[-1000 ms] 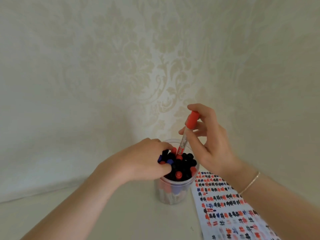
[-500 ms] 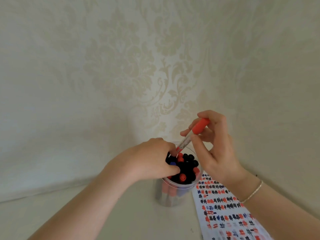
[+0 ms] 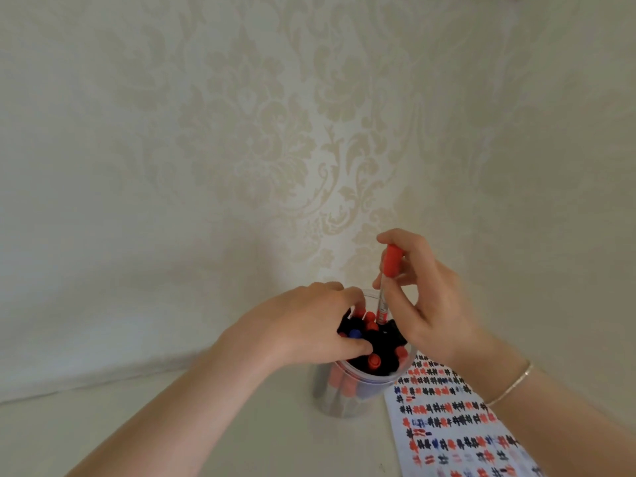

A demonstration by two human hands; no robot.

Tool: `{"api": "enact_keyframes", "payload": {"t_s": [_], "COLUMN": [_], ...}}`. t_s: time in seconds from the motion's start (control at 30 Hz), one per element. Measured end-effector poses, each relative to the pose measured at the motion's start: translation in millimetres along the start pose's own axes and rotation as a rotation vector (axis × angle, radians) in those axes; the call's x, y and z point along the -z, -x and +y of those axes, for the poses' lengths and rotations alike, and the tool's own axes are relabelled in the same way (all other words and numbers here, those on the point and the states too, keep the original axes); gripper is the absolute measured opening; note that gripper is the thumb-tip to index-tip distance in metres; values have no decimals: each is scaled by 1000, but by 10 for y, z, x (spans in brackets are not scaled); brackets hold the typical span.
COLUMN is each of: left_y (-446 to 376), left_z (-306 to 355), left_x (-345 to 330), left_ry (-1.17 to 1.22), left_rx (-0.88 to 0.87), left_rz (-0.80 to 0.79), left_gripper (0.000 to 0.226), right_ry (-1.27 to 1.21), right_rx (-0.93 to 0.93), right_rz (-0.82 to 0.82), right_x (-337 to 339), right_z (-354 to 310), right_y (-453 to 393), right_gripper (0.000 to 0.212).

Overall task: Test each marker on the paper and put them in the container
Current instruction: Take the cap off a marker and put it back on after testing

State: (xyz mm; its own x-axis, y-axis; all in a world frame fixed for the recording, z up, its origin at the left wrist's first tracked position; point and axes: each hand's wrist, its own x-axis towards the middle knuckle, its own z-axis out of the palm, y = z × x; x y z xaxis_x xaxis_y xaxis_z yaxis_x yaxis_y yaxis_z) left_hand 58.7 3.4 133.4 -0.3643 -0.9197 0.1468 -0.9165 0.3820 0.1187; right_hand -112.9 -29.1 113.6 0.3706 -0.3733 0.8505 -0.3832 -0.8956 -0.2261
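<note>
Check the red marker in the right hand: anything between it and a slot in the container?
Yes. The container is packed with capped markers right under the red marker, whose lower end sits among the caps. The left hand rests over the near-left of the opening, fingers among the caps. The right hand grips the marker upright.

The left hand (image 3: pixel 309 325) covers the near left part of the container (image 3: pixel 347 397) top, so the markers under it cannot be seen. Its fingertips are tucked out of sight among the marker caps. The lower end of the red marker (image 3: pixel 385 287) is hidden down among the other caps. The paper (image 3: pixel 457 428) is cut off by the bottom edge, and its lowest marks are blurry. The right hand (image 3: pixel 433 304) perhaps hides the paper's top corner.
</note>
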Motion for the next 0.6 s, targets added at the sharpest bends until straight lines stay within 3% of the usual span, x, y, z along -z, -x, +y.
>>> {"api": "enact_keyframes", "payload": {"t_s": [0.17,0.27,0.4,0.6], "left_y": [-10,-5,28,48], "left_z": [-6,-22,-12,-126], "left_x": [21,28,26,37], "left_ry": [-91,-122,-134,-157], "left_rx": [25,25,7,20], "left_rz": [-13,-3,14,45], "left_gripper": [41,46,45,50], "right_ry": [-92,-220,-399,-559], "right_rx": [-39,-45,-82,-302], "right_rz": [18,112,173,206], "right_x": [38,17,-59,-103], "right_z": [3,-49,-128,-49], "right_y": [40,25,-39,-52], "right_gripper": [34,33,43,45]}}
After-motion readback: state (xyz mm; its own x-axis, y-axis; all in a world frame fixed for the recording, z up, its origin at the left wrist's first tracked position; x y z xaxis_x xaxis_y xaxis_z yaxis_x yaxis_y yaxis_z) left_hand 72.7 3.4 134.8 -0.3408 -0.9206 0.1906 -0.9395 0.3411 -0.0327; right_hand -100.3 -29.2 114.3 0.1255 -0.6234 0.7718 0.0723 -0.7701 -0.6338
